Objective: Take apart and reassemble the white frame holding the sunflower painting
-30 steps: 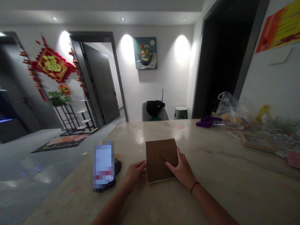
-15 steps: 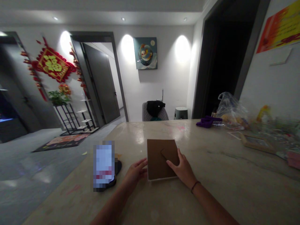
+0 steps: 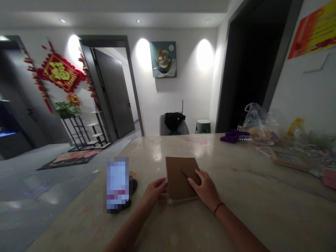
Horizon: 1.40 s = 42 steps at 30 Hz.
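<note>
A flat brown panel (image 3: 180, 189) with a pale rim lies on the marble-look table (image 3: 168, 224) in front of me, a thin dark strip crossing its face. My left hand (image 3: 156, 190) is at its left edge, fingers bent, the fingertips partly hidden at the rim. Over the right side rests my right hand (image 3: 206, 187), thumb and fingers apart on the brown surface, with a dark red cord on the wrist. To the left stands a phone (image 3: 117, 183) with a lit, pixelated screen on a dark stand.
A purple cloth (image 3: 232, 136) and a clear plastic bag (image 3: 258, 122) lie at the table's back right. Nearer are a wooden frame (image 3: 287, 160) and a pink item (image 3: 329, 178). Beyond the far edge stands a chair with black clothing (image 3: 174, 121).
The near edge of the panel has shifted slightly, and its left side sits a little further right. The fingers of my right hand have drawn inward from its right edge onto its face.
</note>
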### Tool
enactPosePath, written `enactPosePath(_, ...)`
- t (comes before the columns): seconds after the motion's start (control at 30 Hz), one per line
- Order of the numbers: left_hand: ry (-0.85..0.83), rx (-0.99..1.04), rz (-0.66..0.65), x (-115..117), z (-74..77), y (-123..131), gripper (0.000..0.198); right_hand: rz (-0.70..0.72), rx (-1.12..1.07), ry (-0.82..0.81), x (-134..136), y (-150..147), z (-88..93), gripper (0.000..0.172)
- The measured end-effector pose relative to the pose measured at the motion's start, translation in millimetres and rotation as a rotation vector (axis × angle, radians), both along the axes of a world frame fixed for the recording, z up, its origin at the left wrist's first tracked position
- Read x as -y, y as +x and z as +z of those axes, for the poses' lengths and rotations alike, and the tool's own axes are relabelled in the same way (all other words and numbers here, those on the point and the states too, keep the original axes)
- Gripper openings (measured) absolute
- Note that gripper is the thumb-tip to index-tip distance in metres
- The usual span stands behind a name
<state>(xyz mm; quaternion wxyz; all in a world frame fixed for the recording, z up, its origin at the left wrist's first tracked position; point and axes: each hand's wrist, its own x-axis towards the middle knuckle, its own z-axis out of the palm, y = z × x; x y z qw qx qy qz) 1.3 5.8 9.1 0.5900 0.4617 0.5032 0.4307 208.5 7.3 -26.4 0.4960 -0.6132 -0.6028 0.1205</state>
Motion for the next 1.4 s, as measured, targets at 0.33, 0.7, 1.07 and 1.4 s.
enactPosePath(0.33,-0.088,0.074,-0.061,-3,-10.8,-1,0.039,0.061,0.090,0.022,2,-5,2.9,0.035)
enactPosePath(0.7,-0.040,0.062,-0.044,-2,-11.8,-1,0.026,0.141,-0.029,0.046,12,-22,19.7,0.038)
enactPosePath(1.07,-0.092,0.013,0.070,-4,-5.9,-7,0.041,-0.160,-0.328,0.029,-1,37,32.8,0.053)
enactPosePath(1.4,-0.028,-0.263,0.258,-18,0.1,-22,0.035,-0.375,-0.096,-0.012,4,76,40.8,0.059)
